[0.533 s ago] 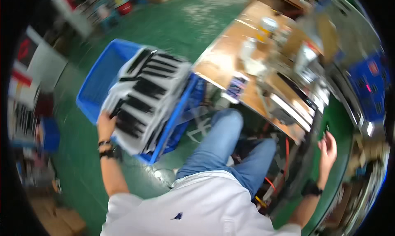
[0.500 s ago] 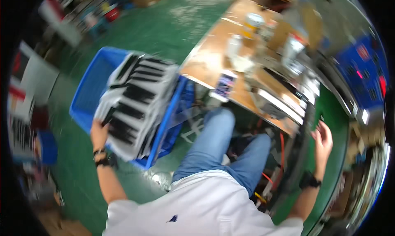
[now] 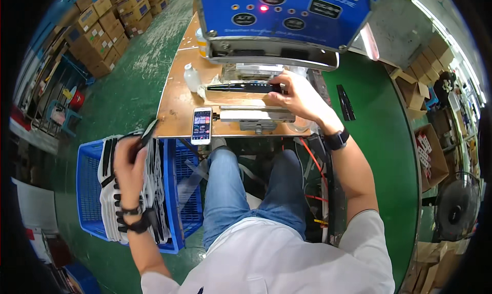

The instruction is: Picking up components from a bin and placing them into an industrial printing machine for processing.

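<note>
My left hand is raised over the blue crate, its fingers closed on a dark, tapered strip; motion blurs the hand somewhat. In the crate stand white sheets with black strips between them. At the bench, my right hand pinches the right end of a long, glossy black tapered plastic piece. That piece lies crosswise behind a metal clamp bar, under the machine's blue control panel. A similar black piece lies on the green surface to the right.
A phone stands at the front edge of the wooden bench. Behind it are a white bottle and a crumpled cloth. The panel overhangs the far bench. Cartons are stacked far left; a black fan stands right.
The view has turned rightward toward the machine. My left hand has risen from the crate with a dark strip. My right hand has moved from the green surface onto the black piece.
</note>
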A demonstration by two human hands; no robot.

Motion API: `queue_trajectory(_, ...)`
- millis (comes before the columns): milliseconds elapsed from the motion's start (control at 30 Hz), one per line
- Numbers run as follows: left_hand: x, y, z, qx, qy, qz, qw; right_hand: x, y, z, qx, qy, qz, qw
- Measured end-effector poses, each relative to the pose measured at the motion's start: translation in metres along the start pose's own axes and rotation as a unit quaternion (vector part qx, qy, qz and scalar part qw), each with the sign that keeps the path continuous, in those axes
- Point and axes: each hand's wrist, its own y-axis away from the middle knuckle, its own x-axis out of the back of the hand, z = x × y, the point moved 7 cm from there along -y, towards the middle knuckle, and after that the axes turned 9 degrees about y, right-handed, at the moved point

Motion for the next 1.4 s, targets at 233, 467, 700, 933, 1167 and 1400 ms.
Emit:
queue_trajectory(233,-0.153,-0.094,0.114,-0.199,0.076,-0.077,0.974,0.065,0.067,0.044,-0.032,-0.040,0.123,0.991)
queue_trajectory(467,-0.214,-0.102,0.118,-0.275,-0.032,-0.155,0.948,0.104,0.250,0.245,-0.408,-0.019,0.208,0.889)
queue_trajectory(700,-0.145,-0.040,0.097,-0.202,-0.027,-0.041,0.978,0.065,0.273,0.316,-0.412,0.209,0.103,0.881)
queue_trajectory(933,0.024,0.116,-0.033,0.072,-0.176,0.123,0.974,0.044,0.262,0.420,-0.325,0.170,0.060,0.928)
queue_trajectory(1167,0.197,0.281,-0.116,0.379,-0.398,0.214,0.808,0.032,0.245,0.422,-0.354,0.115,0.065,0.926)
queue_trajectory(1400,0.202,0.282,-0.178,0.437,-0.169,0.114,0.876,0.045,0.195,0.327,-0.259,-0.018,0.067,0.964)
